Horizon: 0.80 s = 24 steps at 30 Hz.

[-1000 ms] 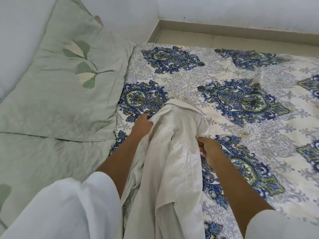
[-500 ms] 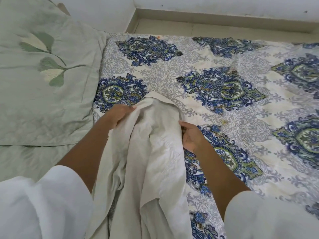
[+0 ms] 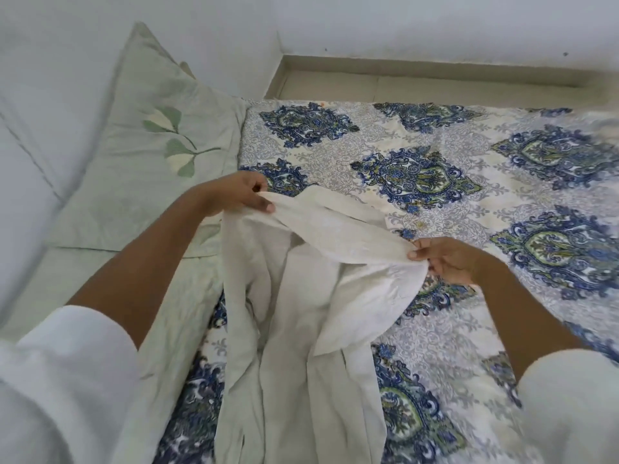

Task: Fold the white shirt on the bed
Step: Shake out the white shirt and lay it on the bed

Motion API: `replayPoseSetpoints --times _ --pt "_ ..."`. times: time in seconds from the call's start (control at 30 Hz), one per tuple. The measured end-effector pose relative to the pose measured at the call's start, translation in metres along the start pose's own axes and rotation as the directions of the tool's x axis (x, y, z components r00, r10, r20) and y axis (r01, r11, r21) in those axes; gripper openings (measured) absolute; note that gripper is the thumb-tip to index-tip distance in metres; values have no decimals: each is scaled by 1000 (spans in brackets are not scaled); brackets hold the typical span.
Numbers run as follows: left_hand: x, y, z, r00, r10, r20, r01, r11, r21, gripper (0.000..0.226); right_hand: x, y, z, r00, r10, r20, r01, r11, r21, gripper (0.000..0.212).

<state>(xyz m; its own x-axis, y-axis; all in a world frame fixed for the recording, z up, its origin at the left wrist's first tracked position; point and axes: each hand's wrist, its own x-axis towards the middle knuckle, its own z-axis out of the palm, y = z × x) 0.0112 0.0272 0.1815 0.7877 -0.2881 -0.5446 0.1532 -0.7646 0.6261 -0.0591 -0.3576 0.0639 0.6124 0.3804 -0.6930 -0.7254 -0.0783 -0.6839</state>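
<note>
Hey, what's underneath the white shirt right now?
The white shirt hangs from the left hand and right hand over the blue patterned bedspread. Whatever lies directly beneath the fabric is covered.

Both hands pinched closed: left (image 3: 242, 192), right (image 3: 445, 259), arms outstretched.

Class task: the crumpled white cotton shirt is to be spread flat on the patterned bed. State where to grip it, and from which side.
Grip the white cotton shirt at its two shoulder corners, from either side, as the left hand and right hand do: the top edge stretches between them while the body hangs bunched below.
</note>
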Motion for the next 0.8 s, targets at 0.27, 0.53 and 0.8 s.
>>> replayPoseSetpoints --times 0.27,0.53,0.8 --pt "-133 105 4 978 201 -61 -189 970 154 34 -156 -43 19 937 -267 -224 84 797 -598 29" --pt "-227 187 7 873 451 -184 -487 817 -310 36 -306 -57 5 966 -248 -71 226 947 -229 44" --pt "-272 269 90 670 517 -532 -295 844 448 41 -424 -59 -27 375 -756 -536 285 644 -710 35"
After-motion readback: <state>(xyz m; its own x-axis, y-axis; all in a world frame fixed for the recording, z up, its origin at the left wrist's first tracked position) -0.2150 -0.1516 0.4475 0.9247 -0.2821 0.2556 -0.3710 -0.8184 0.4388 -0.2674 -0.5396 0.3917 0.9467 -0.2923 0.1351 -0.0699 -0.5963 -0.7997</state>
